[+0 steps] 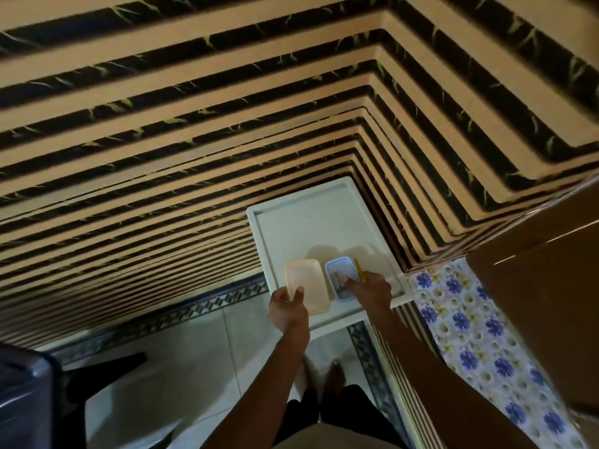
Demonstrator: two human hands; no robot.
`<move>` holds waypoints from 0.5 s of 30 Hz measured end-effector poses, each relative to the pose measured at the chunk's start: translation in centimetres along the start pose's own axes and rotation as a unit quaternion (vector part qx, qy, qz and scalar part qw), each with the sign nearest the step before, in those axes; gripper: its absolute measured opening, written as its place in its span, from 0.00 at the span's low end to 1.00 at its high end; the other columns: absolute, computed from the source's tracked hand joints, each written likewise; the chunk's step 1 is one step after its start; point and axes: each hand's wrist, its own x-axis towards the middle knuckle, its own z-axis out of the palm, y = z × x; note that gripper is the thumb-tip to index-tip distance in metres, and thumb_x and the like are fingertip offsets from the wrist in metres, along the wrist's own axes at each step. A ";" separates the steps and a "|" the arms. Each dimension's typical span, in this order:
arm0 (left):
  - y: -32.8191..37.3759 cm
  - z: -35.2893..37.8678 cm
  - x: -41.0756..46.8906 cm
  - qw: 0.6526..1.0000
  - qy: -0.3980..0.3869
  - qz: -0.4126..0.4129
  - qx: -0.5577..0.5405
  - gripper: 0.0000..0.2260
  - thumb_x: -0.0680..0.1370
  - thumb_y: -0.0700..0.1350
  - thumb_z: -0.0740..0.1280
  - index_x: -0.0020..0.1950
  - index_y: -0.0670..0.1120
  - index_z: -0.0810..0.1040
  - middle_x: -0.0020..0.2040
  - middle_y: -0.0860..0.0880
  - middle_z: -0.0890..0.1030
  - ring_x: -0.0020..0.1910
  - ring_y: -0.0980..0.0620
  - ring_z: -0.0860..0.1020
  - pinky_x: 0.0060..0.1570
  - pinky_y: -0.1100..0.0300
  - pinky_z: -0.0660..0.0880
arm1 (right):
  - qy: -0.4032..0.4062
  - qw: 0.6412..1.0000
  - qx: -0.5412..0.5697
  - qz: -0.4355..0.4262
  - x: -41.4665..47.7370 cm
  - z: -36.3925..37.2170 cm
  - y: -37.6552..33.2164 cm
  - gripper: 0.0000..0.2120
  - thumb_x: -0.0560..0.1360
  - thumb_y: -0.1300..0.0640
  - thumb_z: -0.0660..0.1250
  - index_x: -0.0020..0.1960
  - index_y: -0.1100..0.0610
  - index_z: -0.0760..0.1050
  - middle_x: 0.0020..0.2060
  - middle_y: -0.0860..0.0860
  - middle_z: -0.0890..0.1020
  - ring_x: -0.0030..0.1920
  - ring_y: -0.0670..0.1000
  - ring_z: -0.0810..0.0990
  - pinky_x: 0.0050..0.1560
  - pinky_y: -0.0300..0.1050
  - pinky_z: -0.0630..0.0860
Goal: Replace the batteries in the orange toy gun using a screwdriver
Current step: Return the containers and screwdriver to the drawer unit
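My left hand (287, 307) pinches the near corner of a cream lid (307, 284). My right hand (372, 288), fingers curled, holds a yellow screwdriver (359, 269) and dips into the small box (340, 277) just beside the lid.

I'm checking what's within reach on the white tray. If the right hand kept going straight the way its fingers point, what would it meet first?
The right hand already reaches into the small clear blue-rimmed container, so it would probably meet the dark contents inside first. A yellow stick-like tool lies just beside it; depth is unclear.
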 end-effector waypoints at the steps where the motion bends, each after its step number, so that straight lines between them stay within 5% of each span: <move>1: 0.1 0.2 -0.1 1.000 0.009 -0.003 -0.008 0.13 0.73 0.43 0.76 0.53 0.39 0.82 0.50 0.40 0.84 0.49 0.41 0.82 0.47 0.54 0.78 | -0.003 1.000 -0.007 -0.001 0.4 -0.1 0.1 0.14 0.70 0.46 0.76 0.40 0.57 0.81 0.33 0.52 0.80 0.35 0.53 0.79 0.35 0.41 0.71; 6: -0.3 0.8 -0.4 0.999 0.043 -0.015 -0.012 0.12 0.75 0.43 0.74 0.55 0.38 0.81 0.52 0.39 0.84 0.51 0.39 0.82 0.51 0.54 0.76 | -0.011 0.999 -0.029 0.011 2.3 -0.9 1.2 0.21 0.76 0.42 0.67 0.46 0.61 0.82 0.43 0.59 0.84 0.47 0.59 0.82 0.49 0.49 0.77; 9: -0.1 0.9 -0.5 0.998 0.046 -0.033 -0.035 0.12 0.74 0.42 0.74 0.54 0.38 0.80 0.51 0.40 0.83 0.51 0.40 0.81 0.51 0.54 0.76 | -0.012 1.000 -0.015 0.014 3.5 -1.9 1.5 0.18 0.82 0.50 0.59 0.54 0.63 0.80 0.51 0.63 0.82 0.54 0.62 0.80 0.53 0.50 0.74; 15: -1.7 2.2 0.7 0.992 0.075 -0.051 -0.084 0.11 0.71 0.44 0.77 0.45 0.48 0.76 0.50 0.41 0.82 0.52 0.39 0.81 0.57 0.44 0.79 | -0.031 0.993 -0.086 -0.071 4.8 -3.0 2.0 0.07 0.74 0.64 0.63 0.47 0.64 0.78 0.43 0.60 0.82 0.45 0.61 0.80 0.37 0.43 0.66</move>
